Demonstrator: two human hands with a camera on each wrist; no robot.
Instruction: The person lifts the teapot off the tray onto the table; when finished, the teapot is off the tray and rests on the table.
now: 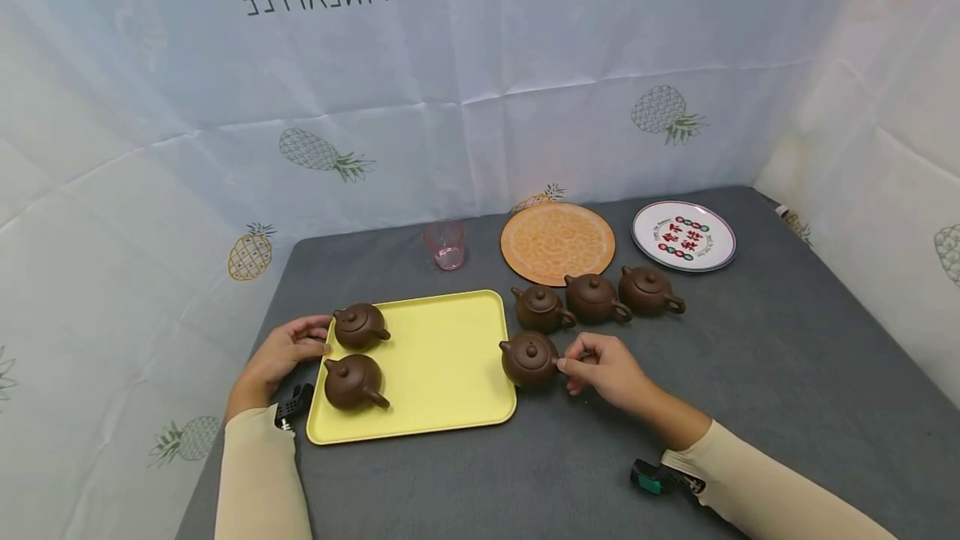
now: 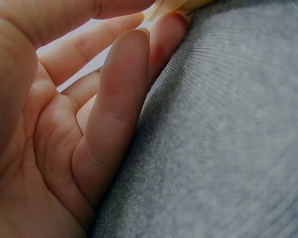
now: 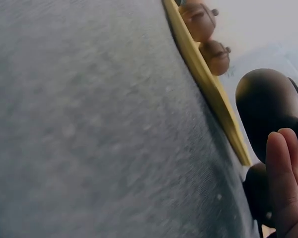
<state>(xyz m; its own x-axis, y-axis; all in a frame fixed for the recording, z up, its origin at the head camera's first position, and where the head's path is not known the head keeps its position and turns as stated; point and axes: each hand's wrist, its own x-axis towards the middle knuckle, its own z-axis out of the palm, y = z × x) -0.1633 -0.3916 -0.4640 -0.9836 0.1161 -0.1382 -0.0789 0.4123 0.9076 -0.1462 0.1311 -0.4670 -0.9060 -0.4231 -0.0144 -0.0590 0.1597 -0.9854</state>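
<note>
My right hand (image 1: 611, 373) pinches the handle of a small brown teapot (image 1: 528, 361) at the right edge of the yellow tray (image 1: 442, 357). In the right wrist view this teapot (image 3: 265, 106) looks raised above the tray's rim, its handle partly hidden by fingers. My left hand (image 1: 281, 357) touches the tray's left edge with its fingers fairly straight. Two brown teapots stand on the tray's left side, one behind (image 1: 360, 326) and one in front (image 1: 352, 383). In the left wrist view only a corner of the yellow tray (image 2: 193, 5) shows beyond the fingers.
Three more brown teapots, left (image 1: 542, 308), middle (image 1: 592, 298) and right (image 1: 648, 290), stand in a row behind my right hand. Farther back are a pinkish glass (image 1: 448, 252), a round orange mat (image 1: 558, 242) and a white printed plate (image 1: 684, 236), near the pineapple-print curtain (image 1: 420, 148).
</note>
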